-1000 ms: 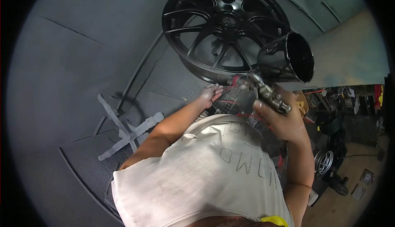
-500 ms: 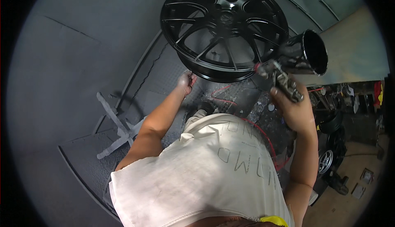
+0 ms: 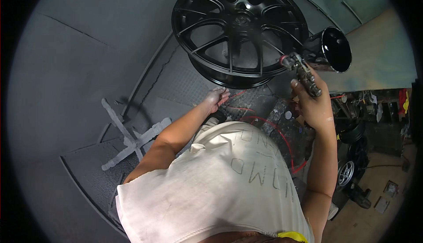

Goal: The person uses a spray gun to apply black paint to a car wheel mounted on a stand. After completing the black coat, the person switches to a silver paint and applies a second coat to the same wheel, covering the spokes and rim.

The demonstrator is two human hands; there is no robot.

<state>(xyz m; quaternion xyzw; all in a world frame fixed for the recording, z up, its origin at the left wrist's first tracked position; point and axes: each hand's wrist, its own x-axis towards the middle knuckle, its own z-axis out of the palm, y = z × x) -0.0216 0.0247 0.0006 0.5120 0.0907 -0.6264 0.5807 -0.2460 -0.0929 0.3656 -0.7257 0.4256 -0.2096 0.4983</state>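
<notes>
A glossy black multi-spoke wheel rim (image 3: 241,20) faces up at the top middle. In my right hand (image 3: 315,106), to the right of the wheel, is a metal spray gun (image 3: 304,72). Its dark paint cup (image 3: 335,50) is tilted, with the round end toward the right, and the gun's red-ringed nozzle points left at the wheel's lower right edge. My left hand (image 3: 216,99), dusted with pale grey, is just below the wheel's near edge. Its fingers are loosely bent and apart, with nothing visible in them; whether they touch the rim I cannot tell.
A red hose (image 3: 286,141) curves over the stained floor beside me. A grey-coated stand with crossed arms (image 3: 132,141) is at the left, by the dark wall. Cluttered shelving (image 3: 374,104) and a silver-spoked wheel (image 3: 346,173) lie at the right.
The wheel has turned, its spokes now at different angles. My left hand has shifted right along the near edge. The spray gun has moved slightly up, and its cup with it.
</notes>
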